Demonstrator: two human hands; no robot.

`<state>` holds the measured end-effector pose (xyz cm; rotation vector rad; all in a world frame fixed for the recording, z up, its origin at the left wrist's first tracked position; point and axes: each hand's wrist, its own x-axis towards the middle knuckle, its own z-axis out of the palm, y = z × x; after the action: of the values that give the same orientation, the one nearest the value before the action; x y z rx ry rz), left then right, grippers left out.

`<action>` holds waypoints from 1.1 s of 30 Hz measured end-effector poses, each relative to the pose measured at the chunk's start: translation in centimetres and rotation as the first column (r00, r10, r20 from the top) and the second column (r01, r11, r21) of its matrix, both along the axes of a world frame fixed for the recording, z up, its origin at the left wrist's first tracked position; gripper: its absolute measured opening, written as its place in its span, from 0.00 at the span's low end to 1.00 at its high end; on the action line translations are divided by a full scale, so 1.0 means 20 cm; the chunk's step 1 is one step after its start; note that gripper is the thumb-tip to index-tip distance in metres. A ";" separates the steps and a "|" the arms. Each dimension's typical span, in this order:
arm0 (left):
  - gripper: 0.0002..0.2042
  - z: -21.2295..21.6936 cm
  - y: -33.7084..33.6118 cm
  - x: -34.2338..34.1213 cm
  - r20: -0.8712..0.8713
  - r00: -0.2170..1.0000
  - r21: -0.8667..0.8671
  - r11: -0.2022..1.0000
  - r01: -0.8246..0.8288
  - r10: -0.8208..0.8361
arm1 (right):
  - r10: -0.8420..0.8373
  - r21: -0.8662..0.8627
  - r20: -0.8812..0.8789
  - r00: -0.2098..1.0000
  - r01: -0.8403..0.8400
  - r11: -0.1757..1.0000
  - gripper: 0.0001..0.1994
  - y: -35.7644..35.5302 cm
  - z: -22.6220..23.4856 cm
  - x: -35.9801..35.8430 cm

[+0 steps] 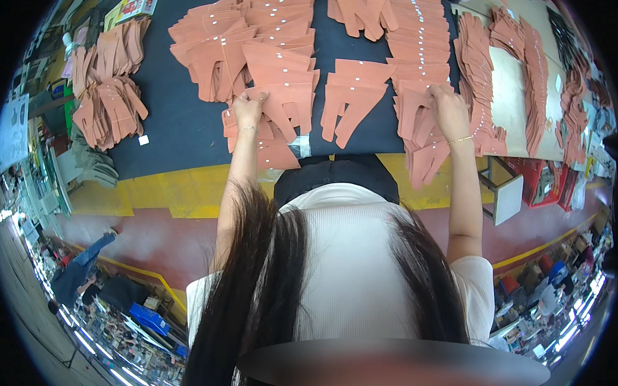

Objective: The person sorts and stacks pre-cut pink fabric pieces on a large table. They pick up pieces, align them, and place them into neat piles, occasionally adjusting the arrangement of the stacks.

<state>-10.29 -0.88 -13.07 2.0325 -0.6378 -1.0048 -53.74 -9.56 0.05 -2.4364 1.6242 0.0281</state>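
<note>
My left hand [248,111] is closed with its fingertips at the upper left edge of a salmon-coloured cut glove piece [279,105]. That piece lies at the near end of a long overlapping column of similar pieces. My right hand [450,113] pinches the top right corner of another glove piece [410,113] at the near end of a second column. Between my hands, a small group of pieces [357,86] with finger-like strips lies on the dark table [157,143]. Small white labels dot the pieces.
Bundled glove pieces [112,84] lie at the table's left, by printed packets [135,4]. More columns of pieces [475,69] cover the right side, partly on a pale surface [508,98]. A red crate [547,182] and a small stool [507,198] stand at right below the table.
</note>
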 end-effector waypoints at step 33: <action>0.18 -0.02 0.01 -0.03 0.025 1.000 -0.099 0.995 -0.013 0.015 | -0.246 -0.206 0.058 0.968 0.253 0.945 0.18 0.00 -0.46 0.01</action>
<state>-10.88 -0.61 -13.45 1.9634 -0.6731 -0.9223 -53.56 -9.52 -9.22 -2.3401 2.0005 -0.2343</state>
